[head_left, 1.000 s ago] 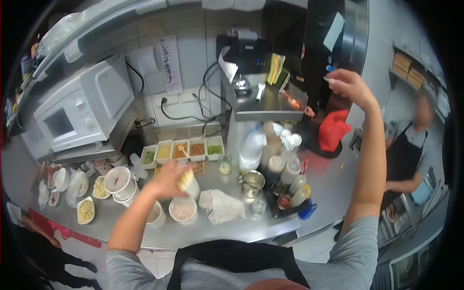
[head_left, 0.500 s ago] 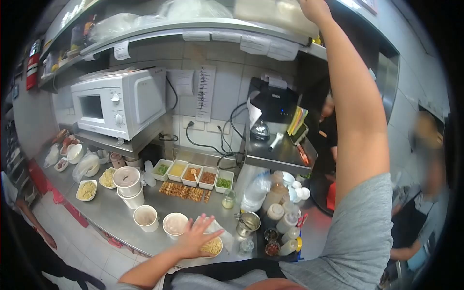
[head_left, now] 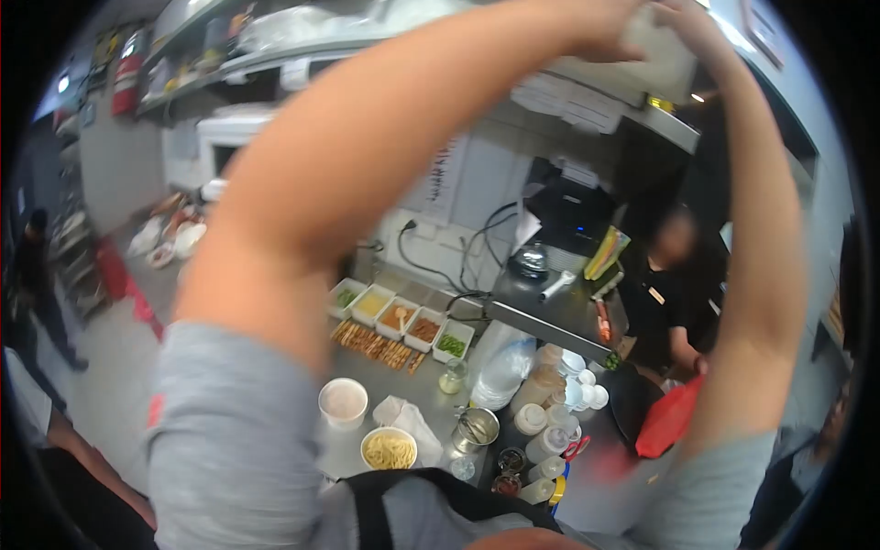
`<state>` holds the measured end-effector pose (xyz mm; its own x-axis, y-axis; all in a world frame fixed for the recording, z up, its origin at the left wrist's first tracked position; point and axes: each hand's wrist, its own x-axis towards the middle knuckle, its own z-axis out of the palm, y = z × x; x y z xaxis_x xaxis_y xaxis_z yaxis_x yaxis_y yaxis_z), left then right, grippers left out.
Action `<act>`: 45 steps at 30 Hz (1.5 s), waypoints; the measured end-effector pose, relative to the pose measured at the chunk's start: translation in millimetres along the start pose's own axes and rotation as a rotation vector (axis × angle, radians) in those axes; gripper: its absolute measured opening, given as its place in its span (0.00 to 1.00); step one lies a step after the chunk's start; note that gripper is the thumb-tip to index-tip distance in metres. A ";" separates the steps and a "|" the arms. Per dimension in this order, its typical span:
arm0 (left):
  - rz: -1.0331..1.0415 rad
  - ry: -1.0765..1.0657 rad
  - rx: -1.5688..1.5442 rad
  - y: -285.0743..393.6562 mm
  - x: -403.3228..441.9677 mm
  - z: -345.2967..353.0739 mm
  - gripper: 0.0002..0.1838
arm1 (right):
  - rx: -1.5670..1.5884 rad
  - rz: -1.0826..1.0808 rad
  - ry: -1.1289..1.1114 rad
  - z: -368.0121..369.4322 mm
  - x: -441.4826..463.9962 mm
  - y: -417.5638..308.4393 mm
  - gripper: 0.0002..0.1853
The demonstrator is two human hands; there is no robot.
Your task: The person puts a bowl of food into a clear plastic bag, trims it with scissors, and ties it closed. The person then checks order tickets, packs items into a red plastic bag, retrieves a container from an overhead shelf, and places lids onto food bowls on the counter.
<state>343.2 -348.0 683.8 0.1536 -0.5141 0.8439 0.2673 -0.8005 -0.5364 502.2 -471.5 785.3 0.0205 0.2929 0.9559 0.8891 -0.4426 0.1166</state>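
Both my arms are raised to the overhead shelf. At the top edge of the view, my left hand (head_left: 605, 32) and my right hand (head_left: 683, 16) meet near a pale, translucent container (head_left: 646, 69). Blur and the frame edge hide most of the fingers, so I cannot make out a grip. Below on the counter, a paper bowl of noodles (head_left: 389, 449) sits close to my body. Beside it are a crumpled white napkin (head_left: 410, 418) and another paper bowl (head_left: 344, 401) with pale contents.
Small topping trays (head_left: 401, 316) and a row of browned skewers (head_left: 371, 345) line the back. Squeeze bottles (head_left: 547, 444) and a metal pot (head_left: 475, 428) stand right. A printer (head_left: 570, 215) sits above. A co-worker (head_left: 655, 284) stands beyond; others are left.
My left hand has left the noodle bowl and risen to the shelf beside my right hand. The view has turned, and my left arm now covers the microwave and the left-hand bowls.
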 end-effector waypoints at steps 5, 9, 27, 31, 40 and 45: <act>-0.146 0.088 0.009 27.4 17.2 39.7 0.33 | 0.140 -0.177 0.173 -10.1 -2.5 17.0 0.09; -0.175 0.169 -0.087 32.7 7.5 34.4 0.33 | -0.025 -0.258 0.214 -24.9 -33.1 2.7 0.11; -0.163 0.228 -0.103 37.0 0.8 31.7 0.35 | 0.050 -0.318 0.495 -11.9 -52.9 6.0 0.10; -0.169 0.218 -0.113 37.8 -0.6 32.0 0.35 | 0.139 -0.301 0.465 -14.2 -55.5 2.2 0.09; -0.149 0.249 -0.108 37.2 -3.2 32.7 0.35 | 0.083 -0.334 0.486 -13.1 -56.9 0.2 0.09; -0.166 0.234 -0.080 31.2 -2.1 34.5 0.34 | 0.137 -0.193 0.086 -32.5 -45.9 -5.3 0.08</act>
<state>384.0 -361.3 665.8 -0.1115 -0.4236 0.8990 0.1931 -0.8966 -0.3985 481.7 -510.2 749.5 -0.1900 0.2850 0.9395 0.9263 -0.2651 0.2677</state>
